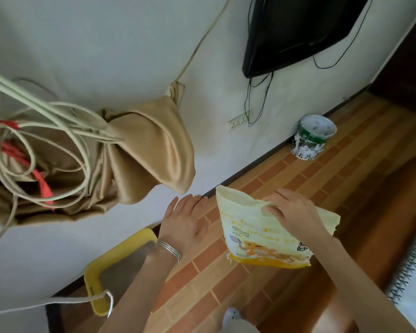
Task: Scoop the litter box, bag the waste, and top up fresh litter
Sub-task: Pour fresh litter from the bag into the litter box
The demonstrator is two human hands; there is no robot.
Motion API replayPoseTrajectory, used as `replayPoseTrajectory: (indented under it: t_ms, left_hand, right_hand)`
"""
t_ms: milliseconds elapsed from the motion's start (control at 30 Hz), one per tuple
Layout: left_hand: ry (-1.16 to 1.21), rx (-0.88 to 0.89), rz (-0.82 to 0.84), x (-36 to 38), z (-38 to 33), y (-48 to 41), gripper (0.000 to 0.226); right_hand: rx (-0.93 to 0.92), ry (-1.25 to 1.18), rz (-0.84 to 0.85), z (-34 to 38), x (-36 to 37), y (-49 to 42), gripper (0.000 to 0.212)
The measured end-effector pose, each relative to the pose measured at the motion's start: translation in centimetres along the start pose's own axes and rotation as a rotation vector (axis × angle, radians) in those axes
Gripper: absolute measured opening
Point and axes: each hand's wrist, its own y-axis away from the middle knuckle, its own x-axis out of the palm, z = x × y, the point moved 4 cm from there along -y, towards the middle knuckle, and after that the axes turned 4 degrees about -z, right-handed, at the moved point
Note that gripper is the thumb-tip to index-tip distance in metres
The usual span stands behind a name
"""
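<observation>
Litter bag point(262, 236) in our right hand point(291, 210), to the right of the yellow-rimmed litter box point(142, 234).
The bag is pale yellow with a deeper yellow band along the bottom, printed "BENTONITE CAT LITTER", its top edge ragged and crumpled. Our right fingers curl through the cut-out handle near the top, holding it over the brick-pattern floor point(226, 292). Our left hand point(185, 219) hovers just beside it, fingers straight and together, holding nothing.

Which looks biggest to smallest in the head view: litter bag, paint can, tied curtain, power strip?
1. tied curtain
2. litter bag
3. paint can
4. power strip
The bag is nearest the camera, so this ranks apparent size only.
</observation>
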Motion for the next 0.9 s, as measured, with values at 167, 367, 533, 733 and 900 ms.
replayPoseTrajectory:
  t_ms: [167, 367, 533, 733, 900]
  left_hand:
    - [0.02, 0.034, -0.052, 1.3, -3.3, -4.7, 0.054]
    - [0.062, 0.145, -0.014, 3.7, -6.6, -9.3, 0.049]
    - [0.041, 0.18, 0.008, 5.8, -7.6, -13.2, 0.053]
    - [0.064, 0.224, 0.007, 8.3, -7.9, -19.2, 0.049]
    - [0.095, 0.24, 0.004, 10.0, -8.1, -25.9, 0.044]
  right_hand:
    - [0.049, -0.034, -0.001, -5.6, -1.1, -0.3, 0.016]
    - [0.144, -0.071, -0.006, -9.6, -2.0, 0.1, 0.018]
    - [0.223, -0.041, 0.013, -13.3, -1.3, 0.2, 0.016]
    - [0.3, 0.032, 0.037, -18.2, -0.3, -2.4, 0.01]
    - [0.361, 0.064, 0.06, -22.1, -0.5, -6.1, 0.011]
